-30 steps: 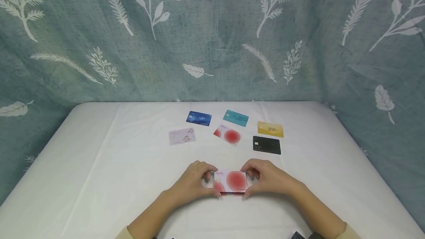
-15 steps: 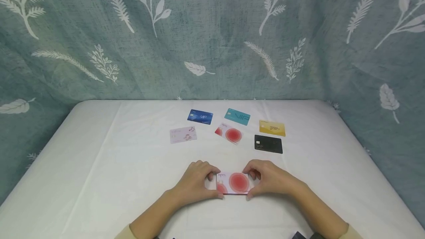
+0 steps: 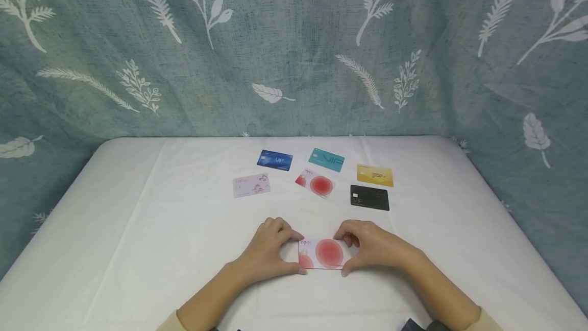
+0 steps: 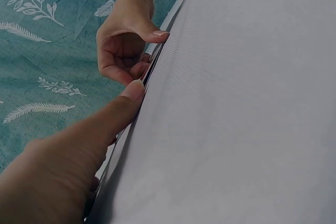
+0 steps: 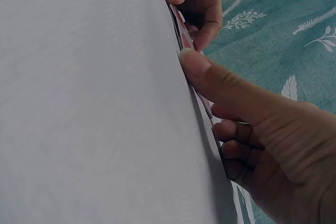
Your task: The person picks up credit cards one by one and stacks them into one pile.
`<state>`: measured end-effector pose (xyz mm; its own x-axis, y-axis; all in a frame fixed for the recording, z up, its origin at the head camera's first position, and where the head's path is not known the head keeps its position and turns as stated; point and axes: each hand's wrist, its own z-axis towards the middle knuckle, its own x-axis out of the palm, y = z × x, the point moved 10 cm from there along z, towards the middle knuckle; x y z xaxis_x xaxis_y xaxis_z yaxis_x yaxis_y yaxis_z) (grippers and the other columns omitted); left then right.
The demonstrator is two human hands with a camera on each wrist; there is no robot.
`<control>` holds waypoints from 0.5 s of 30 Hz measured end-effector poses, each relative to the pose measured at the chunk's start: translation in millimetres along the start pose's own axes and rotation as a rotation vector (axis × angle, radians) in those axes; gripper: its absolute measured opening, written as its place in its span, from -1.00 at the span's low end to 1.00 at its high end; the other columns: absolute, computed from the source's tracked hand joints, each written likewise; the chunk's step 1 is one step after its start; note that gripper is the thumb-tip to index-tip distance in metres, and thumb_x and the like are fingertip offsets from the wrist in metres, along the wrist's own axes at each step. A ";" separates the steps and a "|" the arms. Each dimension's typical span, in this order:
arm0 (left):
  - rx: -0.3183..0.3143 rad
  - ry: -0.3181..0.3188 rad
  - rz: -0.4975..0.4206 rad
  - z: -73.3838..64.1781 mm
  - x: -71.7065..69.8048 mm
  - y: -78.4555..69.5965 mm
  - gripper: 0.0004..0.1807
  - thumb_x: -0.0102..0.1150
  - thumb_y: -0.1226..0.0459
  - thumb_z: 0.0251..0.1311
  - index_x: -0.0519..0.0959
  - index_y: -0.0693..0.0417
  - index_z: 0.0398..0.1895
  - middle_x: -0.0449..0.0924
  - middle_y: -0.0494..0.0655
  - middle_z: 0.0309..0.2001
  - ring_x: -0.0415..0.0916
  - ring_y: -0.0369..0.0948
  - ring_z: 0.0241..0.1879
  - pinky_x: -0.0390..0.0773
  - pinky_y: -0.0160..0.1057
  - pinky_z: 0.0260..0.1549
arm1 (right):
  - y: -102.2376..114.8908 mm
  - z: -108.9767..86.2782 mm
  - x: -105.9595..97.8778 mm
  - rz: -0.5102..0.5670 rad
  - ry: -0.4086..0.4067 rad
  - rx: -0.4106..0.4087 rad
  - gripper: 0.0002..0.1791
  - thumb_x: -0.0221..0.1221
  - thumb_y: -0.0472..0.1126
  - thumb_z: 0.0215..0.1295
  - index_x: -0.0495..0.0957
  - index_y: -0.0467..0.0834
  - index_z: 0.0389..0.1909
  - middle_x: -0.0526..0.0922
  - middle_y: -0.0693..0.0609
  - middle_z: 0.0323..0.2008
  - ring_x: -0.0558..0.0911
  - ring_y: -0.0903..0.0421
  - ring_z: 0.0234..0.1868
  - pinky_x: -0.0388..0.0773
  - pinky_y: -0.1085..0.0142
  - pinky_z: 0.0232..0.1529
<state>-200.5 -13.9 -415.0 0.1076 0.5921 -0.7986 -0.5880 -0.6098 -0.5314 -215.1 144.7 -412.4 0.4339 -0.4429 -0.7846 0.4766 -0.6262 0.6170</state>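
Observation:
A pale pink card with red circles and "april" lettering lies flat near the front of the white table, its long edge facing me. My left hand pinches its left end, thumb at the near corner and index finger at the far one. At the opposite end my right hand grips the card the same way, other fingers curled under. Seen edge-on in the right wrist view, the card's red print shows between both hands close over the tabletop. Whether other cards lie beneath it, I cannot tell.
Farther back on the white table lie a blue VIP card, a teal card, a gold card, a black card, a pale pink card and another red-circled card. A leaf-patterned curtain hangs behind.
A second second-ago red and dark edge stuck out below the held card; it has since drawn in flush under it. Both hands keep their places at the card's ends.

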 end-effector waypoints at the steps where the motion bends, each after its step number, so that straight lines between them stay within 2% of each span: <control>1: 0.001 0.000 -0.002 0.0 0.0 0.2 -0.39 0.50 -0.10 -0.31 0.62 -0.15 -0.08 0.35 -0.31 -0.24 0.20 -0.32 -0.19 0.27 -0.30 -0.15 | 0.2 -0.1 -0.3 0.000 0.001 -0.001 -0.43 0.53 0.06 -0.31 0.54 0.03 -0.21 0.45 0.23 -0.45 0.42 0.28 -0.38 0.40 0.46 -0.31; 15: 0.017 0.002 -0.015 0.0 -0.7 -1.0 -0.34 0.52 -0.11 -0.34 0.60 -0.12 -0.06 0.37 -0.29 -0.22 0.22 -0.31 -0.18 0.28 -0.29 -0.12 | -2.2 1.4 0.2 0.007 0.007 0.012 -0.46 0.53 0.06 -0.30 0.52 0.05 -0.24 0.44 0.23 -0.45 0.42 0.28 -0.39 0.40 0.45 -0.31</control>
<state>-200.0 -13.7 -413.9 0.1179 0.6002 -0.7911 -0.6000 -0.5917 -0.5384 -217.1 145.1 -414.0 0.4423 -0.4429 -0.7799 0.4647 -0.6306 0.6216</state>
